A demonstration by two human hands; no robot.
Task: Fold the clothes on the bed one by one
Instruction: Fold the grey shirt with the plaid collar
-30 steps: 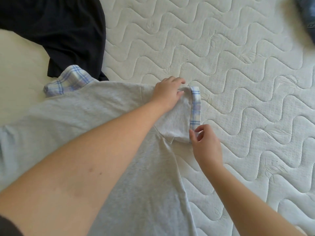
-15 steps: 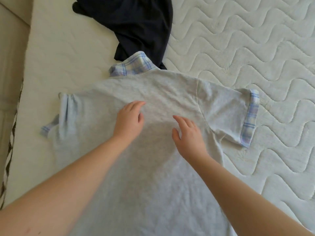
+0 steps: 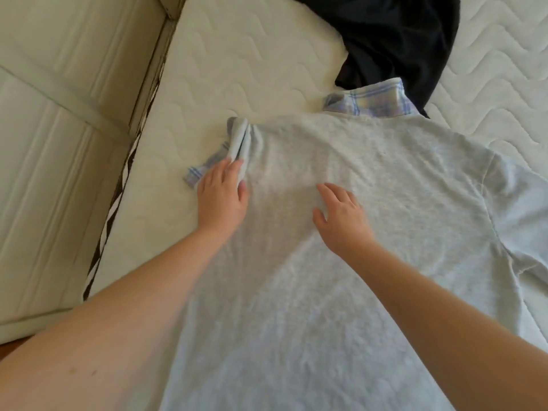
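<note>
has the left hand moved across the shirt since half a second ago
Yes. The left hand has gone from mid-back of the grey shirt out to its bunched left sleeve, farther from the plaid collar.

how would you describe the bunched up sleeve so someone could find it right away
On the quilted white mattress lies a light grey shirt, back up. Its bunched sleeve sits at the shirt's left shoulder, under the left hand; unlike the flat sleeve opposite, it is crumpled into folds.

Matt grey knit shirt point(image 3: 341, 232) on quilted white mattress point(image 3: 237, 69)
</note>
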